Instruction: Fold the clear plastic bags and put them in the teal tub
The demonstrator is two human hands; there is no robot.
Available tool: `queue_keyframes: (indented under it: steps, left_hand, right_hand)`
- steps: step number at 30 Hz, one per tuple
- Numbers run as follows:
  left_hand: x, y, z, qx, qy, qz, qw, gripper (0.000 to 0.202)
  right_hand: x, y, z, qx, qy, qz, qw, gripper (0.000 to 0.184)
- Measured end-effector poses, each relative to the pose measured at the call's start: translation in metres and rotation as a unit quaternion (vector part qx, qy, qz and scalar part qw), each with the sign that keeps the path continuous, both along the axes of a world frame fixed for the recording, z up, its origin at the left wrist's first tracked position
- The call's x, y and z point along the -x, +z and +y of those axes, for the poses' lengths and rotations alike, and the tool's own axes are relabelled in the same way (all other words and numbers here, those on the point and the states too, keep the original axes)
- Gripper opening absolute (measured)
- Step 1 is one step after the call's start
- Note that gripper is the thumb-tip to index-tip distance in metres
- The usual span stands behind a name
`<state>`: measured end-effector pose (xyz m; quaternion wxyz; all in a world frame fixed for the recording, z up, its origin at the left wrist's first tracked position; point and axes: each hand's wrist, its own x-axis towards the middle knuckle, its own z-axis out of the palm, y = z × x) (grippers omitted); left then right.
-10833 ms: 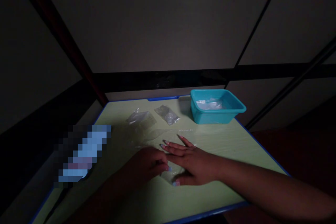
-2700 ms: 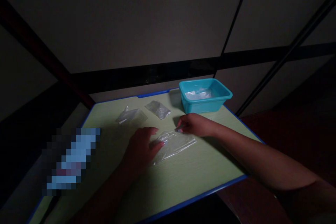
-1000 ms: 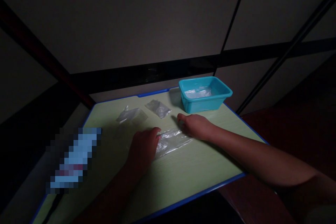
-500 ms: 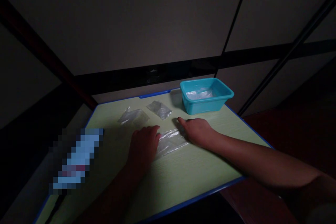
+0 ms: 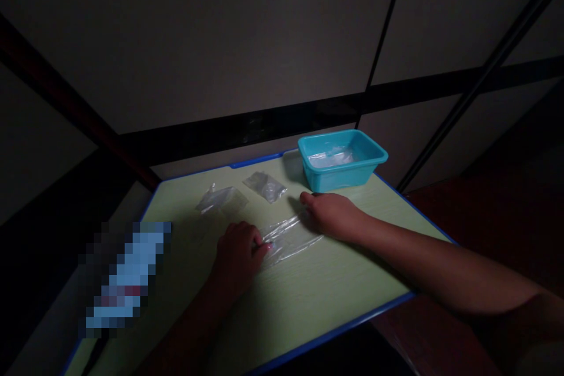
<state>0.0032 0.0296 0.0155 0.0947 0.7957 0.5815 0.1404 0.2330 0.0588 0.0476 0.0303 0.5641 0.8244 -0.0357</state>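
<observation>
A clear plastic bag stretches between my two hands, just over the table or on it. Its left end is pinched by my left hand, thumb against curled fingers. At the other end, my right hand is closed on the bag, its fingers partly hidden beneath the hand. Beyond my hands lie two more clear bags: a crumpled one to the left and a folded one nearer the middle.
A turquoise plastic basin with clear plastic inside stands at the back right of the pale green, blue-edged table. A blurred-out bluish object is at the left edge. Cabinet panels rise behind.
My left hand has shifted slightly, its thumb now pressing on the bag's end. The bag looks pulled straighter between both hands. The whole view has tilted a little.
</observation>
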Motion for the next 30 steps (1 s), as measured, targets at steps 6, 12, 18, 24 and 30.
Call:
queue_keyframes:
  steps: [6,12,18,24,30]
  left_hand:
    - [0.001,0.001,0.001,0.032,-0.006,-0.078,0.996,0.014]
    - [0.000,0.005,-0.002,0.101,0.018,-0.144,0.984,0.012]
    - [0.009,0.008,0.001,0.126,0.070,-0.171,0.975,0.036]
    - [0.026,0.017,0.003,0.176,0.055,-0.113,0.976,0.023]
    - [0.028,0.022,0.001,0.166,0.032,-0.100,0.980,0.026]
  right_hand:
    - [-0.004,-0.009,0.014,0.001,-0.003,0.025,1.000,0.027]
    - [-0.007,-0.007,0.017,0.009,0.020,0.035,0.999,0.021]
    - [-0.010,0.005,0.015,0.018,0.023,0.039,0.999,0.017]
    - [-0.012,0.006,0.012,0.045,0.019,0.023,0.999,0.020]
    - [-0.012,0.010,0.010,0.043,0.019,0.018,0.999,0.019]
